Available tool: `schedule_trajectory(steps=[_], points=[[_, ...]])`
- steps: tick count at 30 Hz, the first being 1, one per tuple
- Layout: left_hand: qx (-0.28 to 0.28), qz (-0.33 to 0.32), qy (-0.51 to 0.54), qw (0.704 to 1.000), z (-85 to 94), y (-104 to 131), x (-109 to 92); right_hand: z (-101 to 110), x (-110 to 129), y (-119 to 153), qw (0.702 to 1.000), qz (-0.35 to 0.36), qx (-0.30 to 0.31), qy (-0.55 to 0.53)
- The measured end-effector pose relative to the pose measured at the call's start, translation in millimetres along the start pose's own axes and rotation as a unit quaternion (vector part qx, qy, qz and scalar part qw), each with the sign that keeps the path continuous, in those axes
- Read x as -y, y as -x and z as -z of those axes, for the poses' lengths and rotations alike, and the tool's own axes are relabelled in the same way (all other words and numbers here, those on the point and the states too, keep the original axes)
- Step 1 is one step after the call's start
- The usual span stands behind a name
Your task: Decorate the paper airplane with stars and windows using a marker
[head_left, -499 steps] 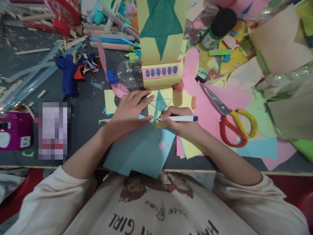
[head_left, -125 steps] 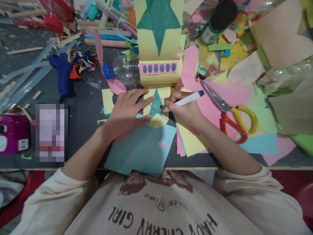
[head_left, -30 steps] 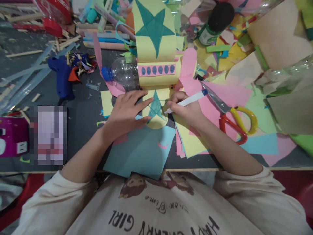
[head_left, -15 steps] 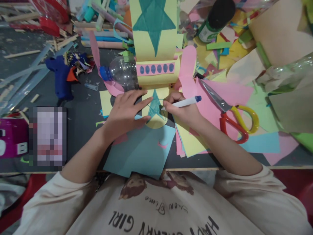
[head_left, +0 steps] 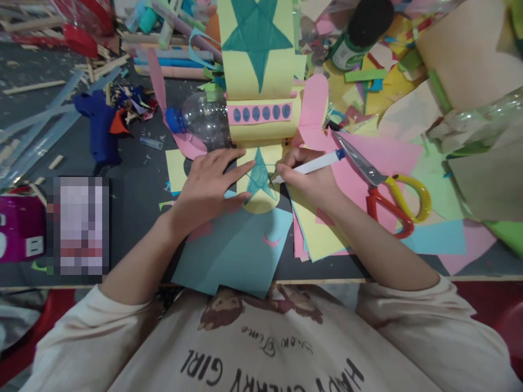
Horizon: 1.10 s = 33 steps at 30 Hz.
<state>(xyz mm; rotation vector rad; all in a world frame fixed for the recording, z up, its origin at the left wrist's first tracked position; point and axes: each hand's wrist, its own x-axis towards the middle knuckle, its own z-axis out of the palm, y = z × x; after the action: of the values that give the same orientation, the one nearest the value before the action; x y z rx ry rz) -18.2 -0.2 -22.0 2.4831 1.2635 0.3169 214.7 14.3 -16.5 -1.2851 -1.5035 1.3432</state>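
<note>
My right hand (head_left: 304,174) pinches a white marker (head_left: 321,162) with a blue end, its tip at the right side of a green star (head_left: 260,177). That star is drawn on a rounded yellow paper flap (head_left: 261,206), partly coloured in. My left hand (head_left: 214,182) lies flat with fingers spread, fingertips pressing the flap's left side. Just beyond the hands a clear plastic bottle (head_left: 204,117) lies sideways, wrapped in yellow paper (head_left: 265,130) with a pink strip of blue ovals (head_left: 261,113). A larger green star (head_left: 258,38) fills the yellow paper above it.
Scissors (head_left: 379,182) with red and yellow handles rest on pink paper at right. A blue glue gun (head_left: 100,128) and a phone (head_left: 81,226) lie at left. Blue paper (head_left: 232,250) is near the table edge. A dark-capped bottle (head_left: 359,32) stands among scraps.
The marker has swung slightly up and right in my right hand, its tip still at the star's right side. My left hand stays in place on the flap.
</note>
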Motion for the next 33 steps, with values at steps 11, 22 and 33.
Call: schedule_trajectory(steps=[11, 22, 33], points=[[0.001, -0.005, 0.001, 1.000, -0.5, 0.3, 1.6, -5.1, 0.4, 2.5, 0.999, -0.001, -0.011, 0.047], [-0.007, -0.008, -0.008, 1.000, -2.3, 1.0, 2.5, 0.2, 5.0, 6.1, 0.995, -0.020, 0.082, 0.047], [-0.002, -0.008, -0.001, 1.000, -1.0, 0.4, 2.2, -6.4, -3.3, 2.5, 0.999, 0.018, -0.041, 0.015]])
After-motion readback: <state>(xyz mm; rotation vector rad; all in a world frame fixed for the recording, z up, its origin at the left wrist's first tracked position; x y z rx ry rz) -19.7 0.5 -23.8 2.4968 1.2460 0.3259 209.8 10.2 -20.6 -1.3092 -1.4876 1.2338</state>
